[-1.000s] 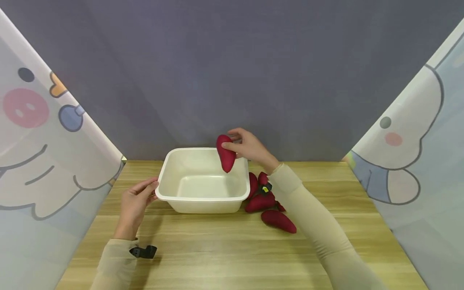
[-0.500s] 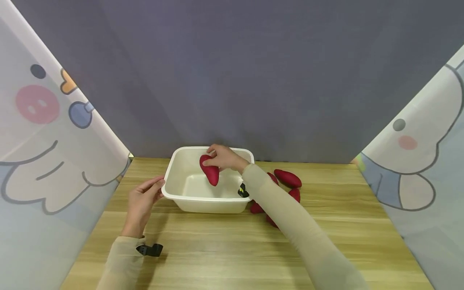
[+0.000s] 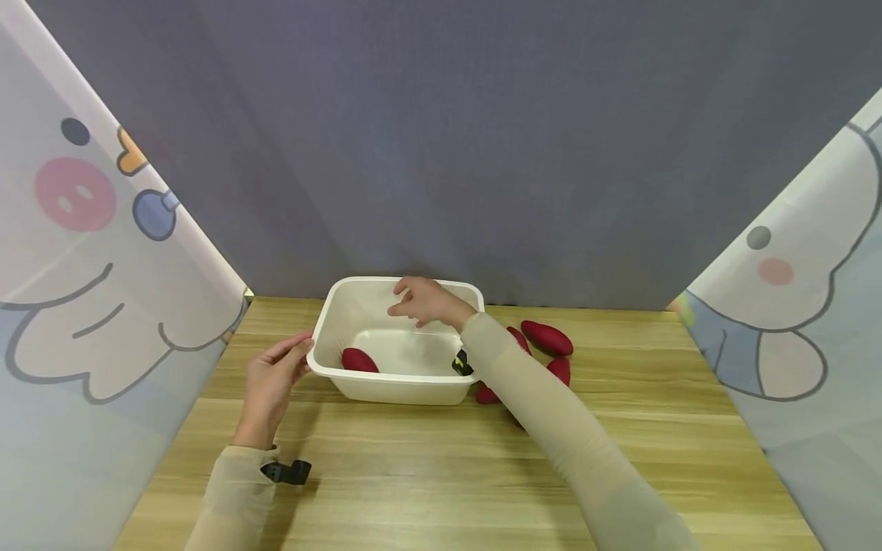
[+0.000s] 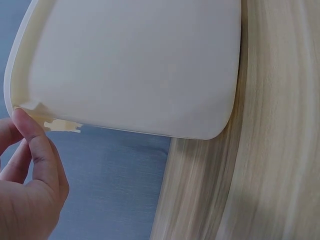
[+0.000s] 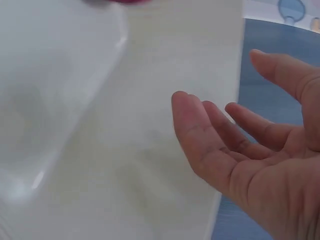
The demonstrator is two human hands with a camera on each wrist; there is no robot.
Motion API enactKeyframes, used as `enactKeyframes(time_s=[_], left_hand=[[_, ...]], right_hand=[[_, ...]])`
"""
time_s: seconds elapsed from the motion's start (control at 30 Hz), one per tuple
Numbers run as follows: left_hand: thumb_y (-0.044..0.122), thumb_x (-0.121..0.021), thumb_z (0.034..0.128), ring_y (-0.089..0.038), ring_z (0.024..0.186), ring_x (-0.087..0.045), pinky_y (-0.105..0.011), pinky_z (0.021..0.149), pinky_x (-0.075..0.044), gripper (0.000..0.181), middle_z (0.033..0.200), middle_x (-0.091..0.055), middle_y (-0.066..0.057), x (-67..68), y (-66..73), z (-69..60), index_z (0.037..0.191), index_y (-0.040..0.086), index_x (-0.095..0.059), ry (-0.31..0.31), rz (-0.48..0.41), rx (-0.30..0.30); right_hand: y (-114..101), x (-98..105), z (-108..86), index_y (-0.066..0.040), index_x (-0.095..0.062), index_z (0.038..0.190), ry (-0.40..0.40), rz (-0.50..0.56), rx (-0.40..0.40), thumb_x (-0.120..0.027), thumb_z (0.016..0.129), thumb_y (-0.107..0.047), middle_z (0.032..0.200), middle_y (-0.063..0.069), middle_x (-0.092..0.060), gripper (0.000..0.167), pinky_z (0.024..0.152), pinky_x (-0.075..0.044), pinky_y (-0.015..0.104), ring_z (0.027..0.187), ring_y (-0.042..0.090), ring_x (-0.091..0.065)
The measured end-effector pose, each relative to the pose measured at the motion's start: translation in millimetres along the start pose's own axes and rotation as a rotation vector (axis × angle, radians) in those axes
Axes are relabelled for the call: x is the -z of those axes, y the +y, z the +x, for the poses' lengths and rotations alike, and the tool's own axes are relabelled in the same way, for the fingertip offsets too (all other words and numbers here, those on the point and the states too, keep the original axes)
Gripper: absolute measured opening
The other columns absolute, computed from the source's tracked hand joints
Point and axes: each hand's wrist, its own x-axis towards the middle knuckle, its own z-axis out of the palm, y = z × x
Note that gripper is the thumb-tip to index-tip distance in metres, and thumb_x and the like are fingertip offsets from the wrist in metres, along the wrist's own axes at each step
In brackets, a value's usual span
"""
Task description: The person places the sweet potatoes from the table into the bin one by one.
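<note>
A cream plastic basin (image 3: 406,392) stands against the back wall. My left hand (image 3: 269,390) pinches its left rim between thumb and fingers, as the left wrist view also shows at the corner of the basin (image 4: 140,65). One dark red sweet potato (image 3: 359,360) lies inside, at the front left of the basin. Above the basin floor hovers my right hand (image 3: 427,301), holding nothing, its fingers spread and loosely bent. In the right wrist view, that hand (image 5: 250,155) faces the inner wall, and a blurred sliver of the red sweet potato (image 5: 131,1) shows at the top edge.
Several more dark red sweet potatoes (image 3: 547,338) lie on the wooden table (image 3: 427,474) right of the basin, partly hidden by the right sleeve (image 3: 551,421). A grey wall (image 3: 441,153) closes the back; cartoon-printed panels (image 3: 69,306) flank both sides.
My right hand has moved left over the basin and let go of the sweet potato, which has dropped inside at the front left. My left hand keeps its hold on the rim.
</note>
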Motion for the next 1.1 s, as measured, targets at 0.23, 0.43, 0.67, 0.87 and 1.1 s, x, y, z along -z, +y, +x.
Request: enactKeyframes(time_s=[0.23, 0.43, 0.67, 0.87, 1.1], left_hand=[[0.017, -0.079, 0.0892, -0.010, 0.074, -0.065, -0.020, 0.069, -0.058, 0.042, 0.098, -0.072, 0.001, -0.7, 1.1, 0.1, 0.123, -0.006, -0.068, -0.009, 0.023, 0.009], [0.017, -0.079, 0.0889, -0.011, 0.075, -0.065, -0.021, 0.070, -0.058, 0.044, 0.099, -0.072, 0.001, -1.6, 0.9, -0.1, 0.124, -0.005, -0.067, -0.023, 0.030, 0.020], [0.019, -0.079, 0.0892, -0.011, 0.076, -0.064, -0.020, 0.069, -0.058, 0.038, 0.100, -0.072, 0.002, -1.1, -0.2, 0.6, 0.121, -0.001, -0.071, -0.027, 0.037, 0.030], [0.020, -0.078, 0.0896, -0.011, 0.079, -0.064, -0.020, 0.071, -0.058, 0.034, 0.103, -0.071, 0.000, 1.4, -0.9, 2.6, 0.118, 0.002, -0.073, -0.039, 0.038, 0.019], [0.020, -0.079, 0.0896, -0.011, 0.078, -0.064, -0.019, 0.071, -0.058, 0.031, 0.102, -0.071, 0.000, 1.4, -2.0, 3.3, 0.116, 0.004, -0.075, -0.039, 0.041, 0.014]], right_hand=[[-15.9, 24.4, -21.1, 0.002, -0.052, 0.137, 0.014, -0.022, 0.012, -0.072, 0.095, -0.023, 0.110, 0.011, -0.067, 0.053, 0.072, -0.060, 0.036, 0.085, 0.021, -0.065], [-10.9, 48.6, -57.5, -0.002, -0.056, 0.136, 0.086, -0.112, 0.049, -0.070, 0.095, -0.028, 0.115, 0.011, -0.065, 0.050, 0.073, -0.059, 0.034, 0.093, 0.027, -0.067], [17.2, 69.7, -113.4, -0.005, -0.057, 0.135, 0.242, -0.238, 0.064, -0.070, 0.095, -0.031, 0.118, 0.013, -0.067, 0.049, 0.092, -0.052, 0.045, 0.108, 0.030, -0.063], [59.7, 74.4, -157.2, -0.002, -0.055, 0.135, 0.329, -0.216, 0.029, -0.068, 0.097, -0.027, 0.120, 0.020, -0.065, 0.047, 0.087, -0.054, 0.050, 0.104, 0.036, -0.065], [117.0, 73.6, -196.5, 0.004, -0.056, 0.132, 0.402, -0.181, -0.027, -0.070, 0.096, -0.028, 0.117, 0.022, -0.065, 0.050, 0.087, -0.055, 0.050, 0.106, 0.041, -0.064]])
